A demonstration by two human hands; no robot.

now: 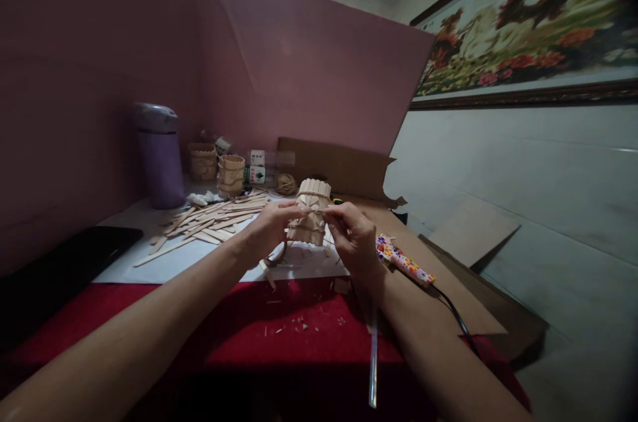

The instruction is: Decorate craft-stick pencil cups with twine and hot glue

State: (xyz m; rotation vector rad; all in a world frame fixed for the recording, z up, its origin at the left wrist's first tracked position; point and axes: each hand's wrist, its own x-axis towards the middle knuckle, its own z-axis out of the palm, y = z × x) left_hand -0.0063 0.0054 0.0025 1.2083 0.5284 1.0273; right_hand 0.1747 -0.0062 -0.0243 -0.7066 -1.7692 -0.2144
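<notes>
While both bare hands meet near the middle of the view, the stick cup point(313, 199) sits directly between them, held up just above the white sheet point(149, 256) rather than resting on it, so it lies to the right of the left hand point(269, 228) and to the left of the right hand point(355, 239), touching both. Its long axis runs close to upright, the flat sticks standing side by side with the open rim on top and tipped a little to the right, and a band of cord crosses them around the waist. The left hand is closed on the cup's left wall, thumb and fingers curled round the side. The right hand has its fingertips nipped together at the upper right edge; whether they pinch a loose strand of cord or the sticks themselves is too small to tell. Neither hand is nearer, but the left has the fuller grasp and the right only a fingertip hold. Just beside the right wrist lies a patterned glue gun point(405, 264) on brown cardboard, nozzle towards the cup and cable trailing towards the person. Left of the left hand, loose sticks point(209, 219) are fanned across the sheet, and beyond them stand two finished cups point(230, 175), a ball of cord point(286, 183) and a purple flask point(160, 159). A clear rod point(373, 355) lies on the red cloth point(299, 342) under the right forearm
</notes>
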